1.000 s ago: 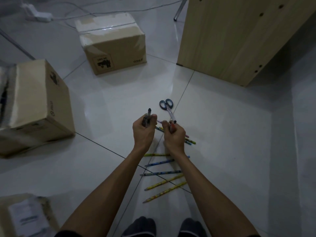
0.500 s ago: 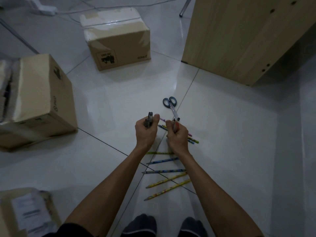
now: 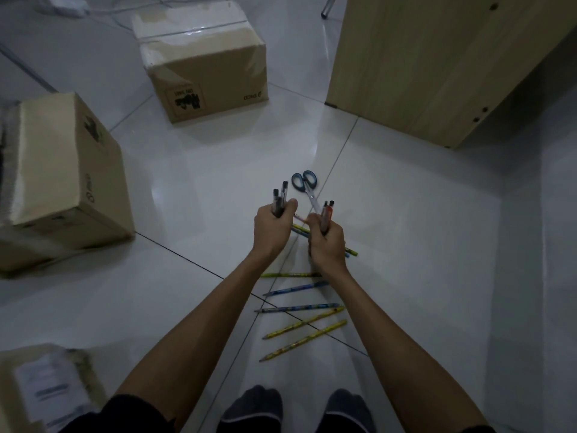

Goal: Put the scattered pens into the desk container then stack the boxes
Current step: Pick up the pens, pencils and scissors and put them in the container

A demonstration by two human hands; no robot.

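My left hand (image 3: 272, 230) grips a small bunch of dark pens (image 3: 279, 200) upright above the white tiled floor. My right hand (image 3: 324, 245) grips a few pens (image 3: 326, 214), one with an orange barrel, tips up. Beneath and behind my hands several yellow and blue pencils (image 3: 304, 323) lie scattered on the tiles. Blue-handled scissors (image 3: 306, 187) lie just beyond my hands. Two closed cardboard boxes sit on the floor, one at the far middle (image 3: 203, 64) and one at the left (image 3: 59, 179). No desk container is in view.
A light wooden cabinet (image 3: 437, 64) stands at the upper right. A third box with a paper label (image 3: 46, 389) is at the lower left. Cables and a power strip (image 3: 67, 4) run along the far floor. My feet in dark socks (image 3: 296, 407) are at the bottom.
Both hands have risen slightly and the pens now stick out further above the fists. The view has shifted a little closer to the boxes.
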